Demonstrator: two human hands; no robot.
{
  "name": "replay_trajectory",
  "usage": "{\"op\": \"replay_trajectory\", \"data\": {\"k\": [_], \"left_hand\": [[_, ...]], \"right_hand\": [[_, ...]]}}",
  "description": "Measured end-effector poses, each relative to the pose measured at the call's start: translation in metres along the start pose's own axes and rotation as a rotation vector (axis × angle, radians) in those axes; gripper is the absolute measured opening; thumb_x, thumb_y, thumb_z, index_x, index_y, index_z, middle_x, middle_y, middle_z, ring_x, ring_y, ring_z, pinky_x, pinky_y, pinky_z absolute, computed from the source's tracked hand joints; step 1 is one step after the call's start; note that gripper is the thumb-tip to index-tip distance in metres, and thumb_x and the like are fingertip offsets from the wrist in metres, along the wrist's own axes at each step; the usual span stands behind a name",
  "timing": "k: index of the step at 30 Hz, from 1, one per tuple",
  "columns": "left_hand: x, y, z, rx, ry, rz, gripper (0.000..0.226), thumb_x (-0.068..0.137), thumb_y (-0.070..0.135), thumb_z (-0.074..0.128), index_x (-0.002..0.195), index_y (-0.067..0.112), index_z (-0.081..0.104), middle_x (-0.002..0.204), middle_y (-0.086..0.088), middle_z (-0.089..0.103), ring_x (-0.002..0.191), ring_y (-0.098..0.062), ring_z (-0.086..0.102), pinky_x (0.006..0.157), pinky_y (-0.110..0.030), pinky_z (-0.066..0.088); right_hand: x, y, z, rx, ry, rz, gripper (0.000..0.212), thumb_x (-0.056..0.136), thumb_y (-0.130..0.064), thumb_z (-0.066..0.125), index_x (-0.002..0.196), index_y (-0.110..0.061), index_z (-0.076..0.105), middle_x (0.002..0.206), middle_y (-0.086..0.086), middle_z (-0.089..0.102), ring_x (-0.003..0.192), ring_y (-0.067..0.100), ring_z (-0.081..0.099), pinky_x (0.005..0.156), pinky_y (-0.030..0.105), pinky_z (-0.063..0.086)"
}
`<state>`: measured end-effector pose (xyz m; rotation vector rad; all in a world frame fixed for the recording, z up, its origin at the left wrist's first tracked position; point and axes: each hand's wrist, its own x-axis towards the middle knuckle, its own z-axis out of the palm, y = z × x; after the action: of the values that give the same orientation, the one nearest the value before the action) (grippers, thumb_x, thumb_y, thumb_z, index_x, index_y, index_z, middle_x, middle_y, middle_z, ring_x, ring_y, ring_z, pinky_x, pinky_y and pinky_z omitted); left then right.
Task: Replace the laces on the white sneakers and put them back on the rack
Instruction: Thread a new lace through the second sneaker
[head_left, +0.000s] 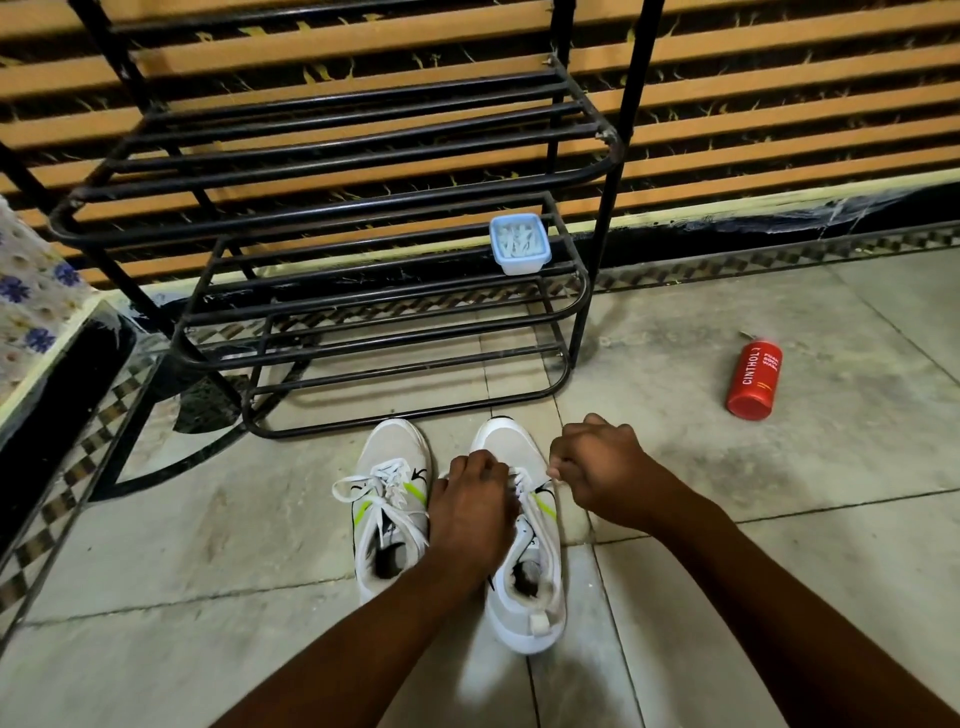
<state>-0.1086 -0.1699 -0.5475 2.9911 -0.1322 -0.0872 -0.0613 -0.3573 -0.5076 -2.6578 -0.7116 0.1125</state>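
White sneakers (395, 452) sit side by side on the floor (779, 519), toes pointing at the foot of the black rack (615, 148), just near of its bottom rail. And it's all action on the right sneaker (511, 444)! The left hand (472, 504) is clamped down over its eyelet zone, fingers curled in and gripping the shoe there, though exactly which strand they have underneath is hidden. The right hand (597, 462) is balled up tight just to the right of the shoe, pinching the end of a white lace (553, 475) and drawing it out sideways. Over on the left sneaker, the laces (384, 488) look threaded all the way up and lie in loose loops across the tongue; whether they are properly tied I can't tell. So my read: one shoe is about done, the second is mid-lacing, with the upper eyelets and any knot not yet finished. Neither shoe is on the rack, so that whole step is left. Up on the rack's middle shelf, far right, stands a small blue-lidded container (519, 244), and a red bottle (754, 379) lies on its side on the floor, well apart to the right.
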Motion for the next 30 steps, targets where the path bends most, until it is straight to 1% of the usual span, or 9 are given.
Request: {"op": "replay_trajectory", "data": {"k": [3,7,9,11,14,18,23,27,30], "left_hand": [[0.003,-0.004,0.004,-0.074,0.008,-0.001,0.041,0.095,0.033,0.057,0.135,0.028,0.056,0.142,0.004,0.050,0.130,-0.023,0.046,0.108,-0.040,0.037],[0.008,-0.008,0.003,-0.497,0.025,-0.132,0.053,0.077,0.025,0.056,0.129,0.033,0.066,0.129,0.009,0.065,0.128,-0.018,0.055,0.108,-0.038,0.044],[0.010,-0.007,-0.004,-0.680,0.009,-0.155,0.059,0.069,0.020,0.054,0.124,0.036,0.067,0.122,0.016,0.070,0.122,-0.008,0.060,0.106,-0.034,0.048],[0.013,-0.002,-0.015,-0.971,-0.057,-0.140,0.056,0.074,0.004,0.064,0.123,0.031,0.066,0.113,0.012,0.075,0.111,-0.004,0.068,0.094,-0.030,0.055],[0.020,0.006,-0.034,-1.284,-0.125,-0.103,0.052,0.083,-0.009,0.073,0.128,0.016,0.062,0.100,-0.004,0.079,0.099,-0.016,0.074,0.087,-0.031,0.059],[0.028,0.014,-0.044,-1.354,-0.084,-0.098,0.028,0.086,0.006,0.080,0.113,0.011,0.075,0.081,-0.008,0.067,0.079,-0.017,0.063,0.079,-0.028,0.052],[0.032,0.022,-0.043,-1.236,-0.150,-0.009,0.025,0.082,0.025,0.086,0.105,0.018,0.079,0.096,-0.012,0.072,0.082,-0.012,0.062,0.081,-0.031,0.056],[0.030,0.030,-0.048,-1.317,-0.069,-0.032,0.014,0.096,0.014,0.071,0.091,0.001,0.075,0.084,-0.016,0.073,0.079,-0.020,0.063,0.077,-0.032,0.050],[0.030,0.028,-0.053,-1.392,-0.055,-0.157,0.019,0.099,0.013,0.064,0.083,0.007,0.072,0.075,-0.005,0.068,0.072,-0.018,0.060,0.072,-0.029,0.048]], "right_hand": [[-0.004,0.004,-0.010,0.113,0.058,0.105,0.011,0.090,-0.027,0.065,0.081,-0.033,0.063,0.082,-0.017,0.059,0.093,0.002,0.046,0.083,0.036,0.028],[-0.007,0.009,-0.017,0.310,0.102,0.152,0.008,0.085,-0.029,0.068,0.079,-0.034,0.066,0.077,-0.013,0.067,0.082,0.004,0.061,0.086,0.040,0.043],[-0.008,0.006,-0.015,0.420,0.191,0.125,0.002,0.082,-0.031,0.068,0.080,-0.031,0.068,0.074,-0.010,0.067,0.076,0.009,0.063,0.079,0.041,0.052],[-0.008,0.001,-0.016,0.507,0.296,0.111,0.007,0.085,-0.020,0.073,0.082,-0.025,0.070,0.073,-0.007,0.067,0.073,0.011,0.063,0.072,0.033,0.053],[-0.007,-0.002,-0.021,0.556,0.417,0.143,0.013,0.086,-0.012,0.076,0.081,-0.022,0.070,0.073,-0.008,0.068,0.074,0.010,0.064,0.069,0.023,0.049],[-0.007,0.001,-0.026,0.667,0.460,0.182,0.013,0.087,-0.012,0.075,0.081,-0.022,0.071,0.072,-0.003,0.069,0.068,0.011,0.063,0.064,0.020,0.046],[-0.011,0.002,-0.029,0.719,0.488,0.145,0.013,0.088,-0.010,0.075,0.082,-0.021,0.071,0.066,-0.009,0.067,0.058,0.007,0.058,0.060,0.020,0.043],[-0.016,0.005,-0.031,0.707,0.508,0.126,0.012,0.088,-0.011,0.075,0.086,-0.023,0.072,0.070,-0.008,0.068,0.060,0.007,0.058,0.060,0.019,0.042],[-0.022,0.011,-0.028,0.675,0.494,0.169,0.012,0.089,-0.009,0.073,0.085,-0.020,0.074,0.068,-0.008,0.068,0.056,0.002,0.053,0.056,0.010,0.034]]}}
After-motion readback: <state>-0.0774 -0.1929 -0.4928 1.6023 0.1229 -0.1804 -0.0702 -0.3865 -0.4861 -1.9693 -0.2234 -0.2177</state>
